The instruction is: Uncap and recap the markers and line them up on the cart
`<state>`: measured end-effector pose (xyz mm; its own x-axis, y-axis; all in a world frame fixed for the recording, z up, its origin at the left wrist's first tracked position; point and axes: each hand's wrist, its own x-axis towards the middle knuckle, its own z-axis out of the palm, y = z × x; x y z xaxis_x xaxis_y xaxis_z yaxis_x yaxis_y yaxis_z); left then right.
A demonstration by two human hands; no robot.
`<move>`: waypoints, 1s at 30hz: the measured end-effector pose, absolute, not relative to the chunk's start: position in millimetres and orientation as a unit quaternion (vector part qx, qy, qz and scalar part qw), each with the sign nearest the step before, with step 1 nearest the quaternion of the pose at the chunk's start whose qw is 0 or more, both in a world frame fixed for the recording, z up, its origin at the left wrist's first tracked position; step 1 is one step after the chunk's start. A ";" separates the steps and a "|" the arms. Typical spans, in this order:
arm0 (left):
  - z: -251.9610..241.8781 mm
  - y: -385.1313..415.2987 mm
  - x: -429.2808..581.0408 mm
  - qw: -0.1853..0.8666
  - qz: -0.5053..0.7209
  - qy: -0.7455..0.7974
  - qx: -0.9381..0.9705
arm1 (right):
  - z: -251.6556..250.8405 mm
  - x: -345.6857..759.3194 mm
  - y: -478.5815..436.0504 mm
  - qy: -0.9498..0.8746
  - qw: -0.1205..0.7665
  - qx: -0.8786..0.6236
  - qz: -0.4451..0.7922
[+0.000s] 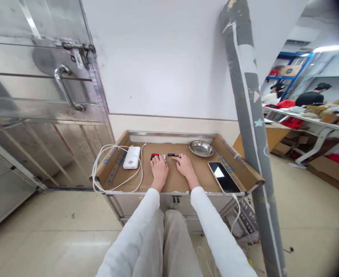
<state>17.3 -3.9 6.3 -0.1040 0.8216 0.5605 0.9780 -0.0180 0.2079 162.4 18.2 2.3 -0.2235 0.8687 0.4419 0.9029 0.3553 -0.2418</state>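
Observation:
My left hand (pixel 159 169) lies flat on the cardboard-lined work surface (pixel 183 181), fingers stretched toward a small cluster of pens or markers (pixel 157 156) with red and black parts. My right hand (pixel 184 165) also rests flat on the cardboard, its fingertips just short of a single black pen (pixel 173 155). Neither hand holds anything. A round metal bowl (pixel 201 148) sits at the back right. A white power bank (pixel 131 157) with a looped white cable (pixel 106 169) lies to the left. A smartphone (pixel 224 177) lies to the right, screen up.
A steel door with a handle (pixel 67 90) stands at the left. A grey wrapped pillar (pixel 249 115) rises at the right of the bench. Behind it are tables with boxes (pixel 316 115) and two people sitting far off. My legs are under the bench front.

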 end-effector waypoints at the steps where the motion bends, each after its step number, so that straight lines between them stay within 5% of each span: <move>1: 5.7 -3.8 17.6 0.141 -0.278 -0.684 -0.660 | 2.4 162.0 17.9 -0.778 0.258 -0.571 -0.035; 11: 7.7 4.0 21.6 0.054 -0.262 -0.541 -0.797 | 1.8 164.2 10.3 -0.786 0.276 -0.552 -0.039; 18: 9.6 6.0 19.9 -0.075 -0.359 -0.493 -0.789 | -6.4 167.5 15.7 -0.782 0.294 -0.549 -0.025; 30: 8.7 6.4 13.9 -0.076 -0.536 -0.424 -0.726 | -8.1 169.8 20.1 -0.760 0.389 -0.517 0.052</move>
<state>13.9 6.4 8.7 0.0671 0.6970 0.7140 0.5342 -0.6295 0.5643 169.8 20.1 -8.1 -0.1618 0.8272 0.5382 0.7466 0.4592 -0.4813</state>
